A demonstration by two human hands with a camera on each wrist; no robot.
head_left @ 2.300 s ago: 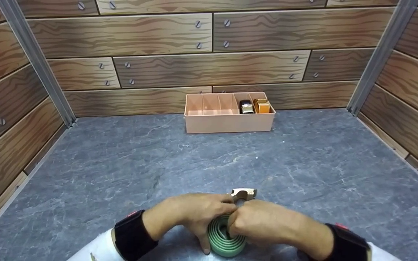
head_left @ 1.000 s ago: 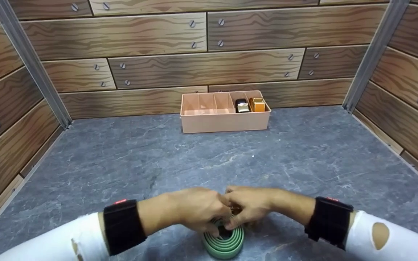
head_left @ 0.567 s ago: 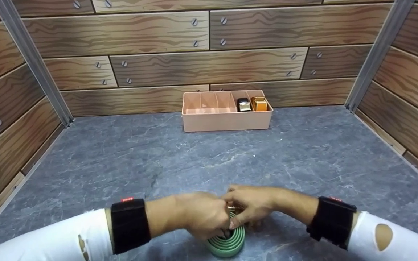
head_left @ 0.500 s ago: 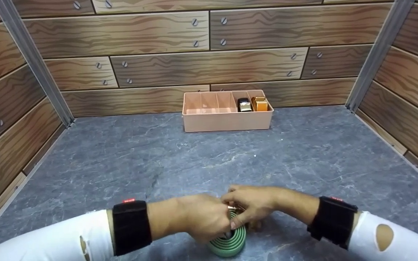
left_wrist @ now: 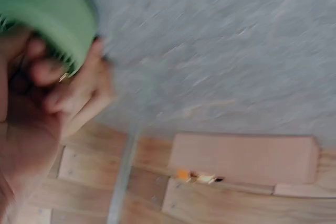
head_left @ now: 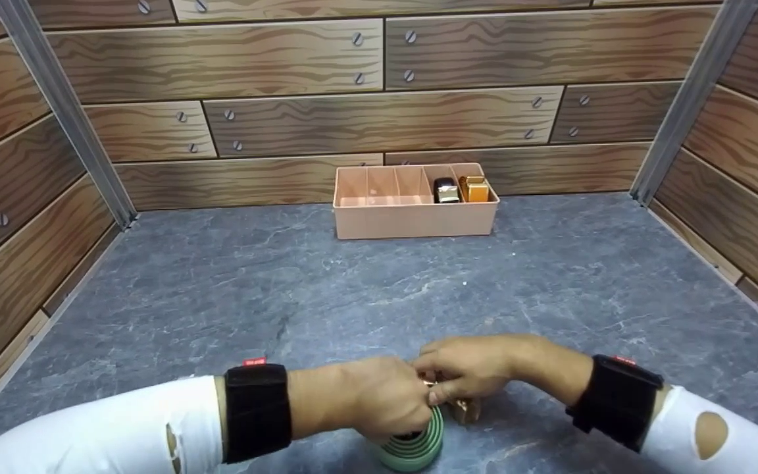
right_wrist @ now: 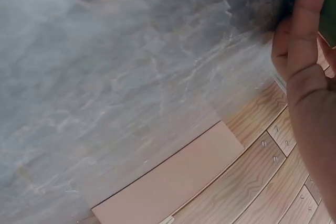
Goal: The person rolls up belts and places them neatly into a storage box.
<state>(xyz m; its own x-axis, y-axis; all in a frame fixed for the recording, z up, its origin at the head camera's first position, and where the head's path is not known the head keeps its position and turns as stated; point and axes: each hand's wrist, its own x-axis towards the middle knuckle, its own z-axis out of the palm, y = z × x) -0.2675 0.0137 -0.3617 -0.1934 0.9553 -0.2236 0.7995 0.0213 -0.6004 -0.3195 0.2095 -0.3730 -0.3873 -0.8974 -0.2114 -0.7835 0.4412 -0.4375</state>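
A green belt (head_left: 415, 454), rolled into a coil, stands on edge on the grey table close to me. My left hand (head_left: 389, 398) curls over the coil with its fingers at the hollow centre. In the left wrist view the green belt (left_wrist: 47, 11) rises above those curled fingers. My right hand (head_left: 474, 365) pinches the coil's far right edge between thumb and fingers. A gold-coloured buckle (head_left: 464, 409) shows under the right hand, beside the coil. Only a green sliver of the belt (right_wrist: 329, 19) appears in the right wrist view.
A pink divided box (head_left: 412, 222) stands against the back wall. Its two right compartments hold a black rolled item with a gold-coloured end (head_left: 446, 191) and an orange one (head_left: 476, 191). Wood-patterned walls (head_left: 287, 59) enclose the table at the back and sides.
My left hand has gone from spanning the coil's left side to gripping its centre. The right hand has left the centre for the far right edge. The buckle now lies against the coil.
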